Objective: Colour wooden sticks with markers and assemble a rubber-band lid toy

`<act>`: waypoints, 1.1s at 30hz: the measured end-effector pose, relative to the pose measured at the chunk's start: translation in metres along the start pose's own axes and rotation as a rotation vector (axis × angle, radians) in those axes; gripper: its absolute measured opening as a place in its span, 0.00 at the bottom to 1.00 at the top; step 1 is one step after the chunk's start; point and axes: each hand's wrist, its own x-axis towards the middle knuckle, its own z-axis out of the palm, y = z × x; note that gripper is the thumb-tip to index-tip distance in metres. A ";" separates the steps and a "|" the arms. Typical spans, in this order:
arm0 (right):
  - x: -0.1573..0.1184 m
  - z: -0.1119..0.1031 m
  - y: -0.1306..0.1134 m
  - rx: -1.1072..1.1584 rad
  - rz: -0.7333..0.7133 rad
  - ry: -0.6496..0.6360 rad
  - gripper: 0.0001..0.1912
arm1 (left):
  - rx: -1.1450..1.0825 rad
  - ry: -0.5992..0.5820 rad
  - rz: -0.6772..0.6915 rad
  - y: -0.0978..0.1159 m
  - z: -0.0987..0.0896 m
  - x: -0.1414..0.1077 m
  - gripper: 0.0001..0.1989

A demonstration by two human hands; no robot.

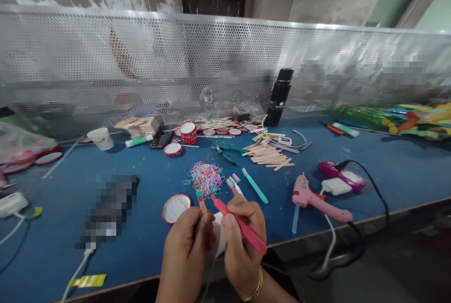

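Observation:
My left hand (188,242) pinches a wooden stick (202,205) whose upper end is coloured green and red. In my right hand (244,232) is a pink-red marker (243,228), its tip close to the coloured end of the stick. Just beyond my hands lies a pile of coloured rubber bands (206,178). A round white lid with a red rim (176,208) is left of the stick. Something white, partly hidden, shows between my hands. A teal marker (255,185) and smaller pens (235,186) lie beyond my right hand.
A pink glue gun (319,202) and a magenta device (343,177) with cables lie at right. Wooden sticks (269,156), pliers (227,153), a black bottle (280,97) and a cup (100,138) stand or lie farther back. A blurred dark object (111,209) is at left.

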 end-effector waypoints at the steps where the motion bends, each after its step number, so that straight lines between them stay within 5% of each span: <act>1: 0.000 0.000 0.000 0.004 -0.002 -0.003 0.05 | -0.009 -0.001 -0.005 0.001 -0.001 0.000 0.21; 33: 0.000 0.000 0.000 -0.173 -0.090 -0.069 0.05 | 0.059 -0.004 -0.008 0.000 -0.001 -0.003 0.19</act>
